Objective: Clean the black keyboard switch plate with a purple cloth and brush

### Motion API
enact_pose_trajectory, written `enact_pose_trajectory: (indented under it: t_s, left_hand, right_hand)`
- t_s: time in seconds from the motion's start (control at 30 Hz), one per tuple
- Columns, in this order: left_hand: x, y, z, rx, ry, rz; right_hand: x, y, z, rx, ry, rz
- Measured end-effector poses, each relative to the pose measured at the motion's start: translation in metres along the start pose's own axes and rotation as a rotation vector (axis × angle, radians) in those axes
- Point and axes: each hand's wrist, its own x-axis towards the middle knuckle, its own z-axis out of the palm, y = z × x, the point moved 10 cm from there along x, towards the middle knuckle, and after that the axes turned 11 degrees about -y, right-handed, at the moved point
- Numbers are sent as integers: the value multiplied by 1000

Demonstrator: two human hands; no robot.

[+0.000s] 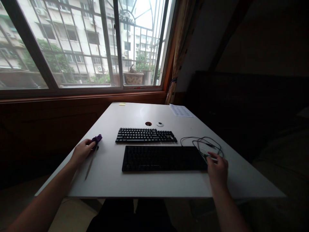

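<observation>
My left hand is closed around a bunched purple cloth at the left side of the white desk. Beside it lies a slim greyish stick-like tool with a dark upper end; its exact kind is unclear. My right hand is at the right end of a black keyboard, its fingers curled together on a thin black cable. The fingertips are partly hidden. Behind the black keyboard sits a keyboard base with rows of dark keys, close and roughly parallel to it.
A round cable hole and its white ring cover are behind the keyboards. Printed paper lies at the far right corner, a yellow note at the far left. A barred window stands beyond the desk.
</observation>
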Motion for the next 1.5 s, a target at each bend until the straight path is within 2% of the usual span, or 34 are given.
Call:
enact_pose_trajectory:
  t_s: [0.17, 0.33, 0.57, 0.7, 0.83, 0.9, 0.93, 1.1, 1.17, 1.23, 1.37, 1.5]
  left_hand:
    - [-3, -7, -10, -87, 113, -52]
    - [-1, -22, -7, -266, 210, -121]
    - [0, -33, -11, -475, 342, -89]
    - [-7, -15, -13, -594, 355, 10]
    - [-23, 24, -6, -698, 353, 142]
    - [-36, 46, 6, -740, 339, 199]
    - [-44, 57, 15, -756, 324, 220]
    - [-90, 102, 73, -823, 225, 267]
    - [-109, 120, 88, -769, 213, 334]
    - [-123, 131, 99, -746, 195, 366]
    - [-135, 147, 107, -695, 158, 425]
    - [-133, 145, 118, -763, 135, 331]
  right_hand:
    - [-1, 0, 1, -2, -8, 11]
    - [-1, 0, 1, -1, -21, 15]
    - [-3, -9, 1, -13, -16, -6]
    - [-9, -32, -5, -58, 32, -129]
    - [-38, -92, 3, -128, 15, -388]
    - [-62, -124, 22, -90, -90, -439]
    - [-77, -142, 38, -39, -195, -454]
    - [-178, -230, 143, 259, -950, -495]
    - [-210, -252, 170, 314, -1141, -474]
    - [-228, -263, 187, 360, -1243, -436]
    - [-239, -256, 205, 462, -1341, -263]
    - [-244, -244, 210, 543, -1413, -97]
